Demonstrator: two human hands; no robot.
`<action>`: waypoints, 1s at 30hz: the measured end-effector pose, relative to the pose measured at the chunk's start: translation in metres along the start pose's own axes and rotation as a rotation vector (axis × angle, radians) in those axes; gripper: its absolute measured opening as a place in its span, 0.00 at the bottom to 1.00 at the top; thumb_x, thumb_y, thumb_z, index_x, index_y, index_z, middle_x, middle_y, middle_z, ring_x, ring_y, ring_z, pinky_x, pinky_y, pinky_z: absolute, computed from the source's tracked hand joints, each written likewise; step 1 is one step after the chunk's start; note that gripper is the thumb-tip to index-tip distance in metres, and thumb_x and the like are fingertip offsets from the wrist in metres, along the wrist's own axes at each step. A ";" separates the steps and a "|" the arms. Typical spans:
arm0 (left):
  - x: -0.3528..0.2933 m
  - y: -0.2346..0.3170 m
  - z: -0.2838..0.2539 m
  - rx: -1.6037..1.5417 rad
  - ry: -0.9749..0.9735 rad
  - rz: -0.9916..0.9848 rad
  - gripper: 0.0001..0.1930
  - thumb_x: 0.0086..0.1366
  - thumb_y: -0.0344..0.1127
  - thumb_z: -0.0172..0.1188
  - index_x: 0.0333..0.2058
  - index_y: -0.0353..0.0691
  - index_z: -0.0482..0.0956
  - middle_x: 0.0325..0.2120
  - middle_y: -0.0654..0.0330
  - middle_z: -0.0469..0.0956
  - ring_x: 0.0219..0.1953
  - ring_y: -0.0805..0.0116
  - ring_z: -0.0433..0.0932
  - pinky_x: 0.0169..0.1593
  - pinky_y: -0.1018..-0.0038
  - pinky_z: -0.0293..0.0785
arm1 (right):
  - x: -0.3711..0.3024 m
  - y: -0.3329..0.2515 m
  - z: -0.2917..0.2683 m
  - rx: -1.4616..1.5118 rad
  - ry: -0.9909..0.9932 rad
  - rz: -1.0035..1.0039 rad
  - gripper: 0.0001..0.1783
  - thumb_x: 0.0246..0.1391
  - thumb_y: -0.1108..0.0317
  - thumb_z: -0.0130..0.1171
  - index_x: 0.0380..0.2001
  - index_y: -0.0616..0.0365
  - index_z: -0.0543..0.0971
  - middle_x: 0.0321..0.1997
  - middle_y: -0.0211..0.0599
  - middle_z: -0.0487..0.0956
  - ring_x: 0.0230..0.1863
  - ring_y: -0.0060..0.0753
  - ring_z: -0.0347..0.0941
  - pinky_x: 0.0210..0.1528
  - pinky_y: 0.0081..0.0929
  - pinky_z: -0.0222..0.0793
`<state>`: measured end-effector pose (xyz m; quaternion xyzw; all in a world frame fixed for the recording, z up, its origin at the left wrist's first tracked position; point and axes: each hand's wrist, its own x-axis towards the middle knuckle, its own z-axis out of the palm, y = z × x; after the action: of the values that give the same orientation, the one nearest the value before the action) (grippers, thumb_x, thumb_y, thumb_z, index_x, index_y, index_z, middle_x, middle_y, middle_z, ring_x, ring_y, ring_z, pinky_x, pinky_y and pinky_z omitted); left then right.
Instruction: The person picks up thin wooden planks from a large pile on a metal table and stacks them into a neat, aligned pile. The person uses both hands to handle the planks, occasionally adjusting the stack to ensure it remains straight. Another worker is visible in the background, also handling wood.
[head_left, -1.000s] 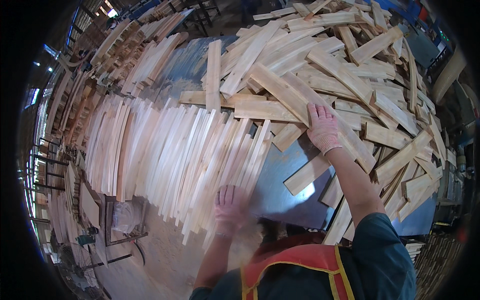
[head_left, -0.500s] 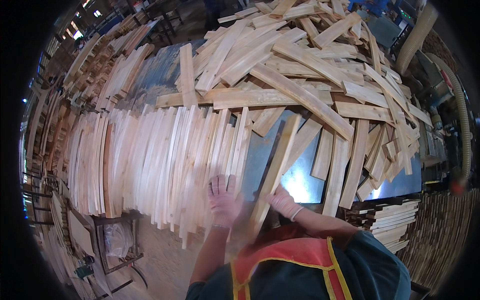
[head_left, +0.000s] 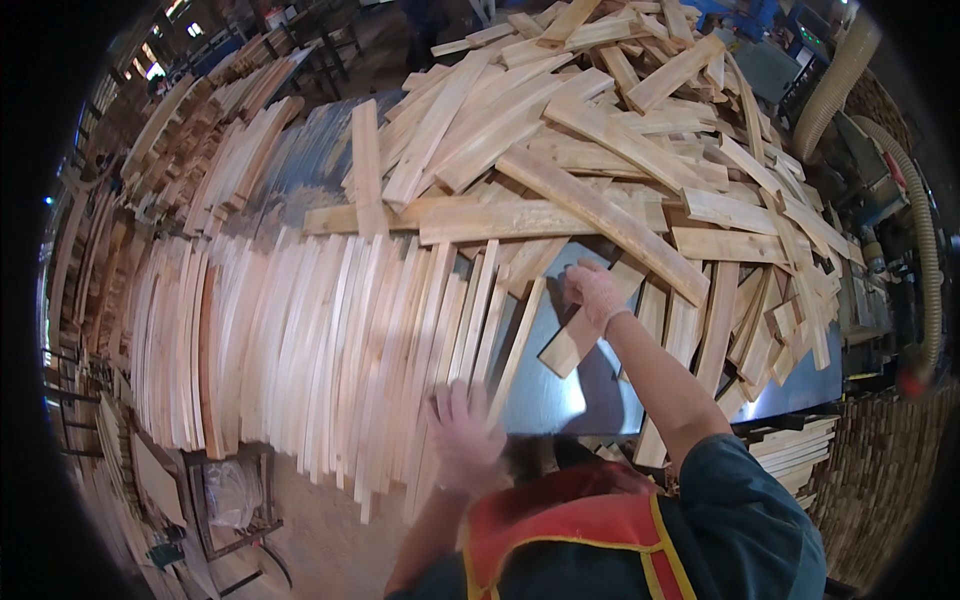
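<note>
Both my hands wear pale pinkish gloves. My left hand [head_left: 465,435] is at the near ends of the rightmost boards in a row of boards [head_left: 330,350] standing on edge side by side. Its fingers are spread and slightly blurred. At the row's right end a narrow board [head_left: 518,345] leans at a slant, its lower end close to my left fingers. My right hand [head_left: 597,292] reaches forward over the metal tabletop [head_left: 535,395], its fingers curled on a short wooden board [head_left: 572,348] lying at a slant. The fingertips' hold is partly hidden.
A large loose heap of boards [head_left: 600,130] covers the far and right side of the table. More stacked boards [head_left: 190,140] stand at the far left, others [head_left: 800,450] below the table's right edge. A ribbed hose [head_left: 835,85] hangs at the right.
The board that stood between my hands now leans at the row's right end. My right hand has moved forward to another board in the heap; my left has shifted slightly nearer to me.
</note>
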<state>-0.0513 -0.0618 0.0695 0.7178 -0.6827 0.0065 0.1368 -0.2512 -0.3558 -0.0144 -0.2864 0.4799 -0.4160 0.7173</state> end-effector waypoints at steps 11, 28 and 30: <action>-0.026 0.010 0.033 -0.046 0.082 -0.079 0.37 0.57 0.33 0.67 0.67 0.39 0.70 0.69 0.46 0.67 0.71 0.40 0.66 0.72 0.41 0.61 | 0.112 -0.059 0.046 0.193 0.172 0.005 0.07 0.53 0.75 0.71 0.34 0.56 0.82 0.31 0.37 0.82 0.28 0.35 0.79 0.28 0.39 0.77; -0.016 -0.024 0.049 0.065 -0.036 -0.005 0.42 0.56 0.43 0.69 0.70 0.41 0.67 0.71 0.50 0.64 0.74 0.48 0.61 0.78 0.47 0.50 | -0.167 -0.003 -0.010 -0.023 -0.174 0.140 0.25 0.60 0.67 0.68 0.59 0.60 0.77 0.54 0.42 0.85 0.52 0.38 0.84 0.57 0.38 0.82; -0.018 -0.028 0.051 -0.001 0.012 0.007 0.36 0.58 0.41 0.66 0.67 0.40 0.71 0.68 0.52 0.67 0.72 0.48 0.63 0.77 0.46 0.52 | -0.206 0.042 -0.009 -0.359 -0.194 0.159 0.31 0.57 0.65 0.70 0.62 0.62 0.76 0.54 0.43 0.85 0.52 0.41 0.84 0.57 0.37 0.80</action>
<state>-0.0343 -0.0541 0.0118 0.7152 -0.6845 0.0108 0.1412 -0.2861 -0.1556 0.0404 -0.4093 0.4963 -0.2364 0.7282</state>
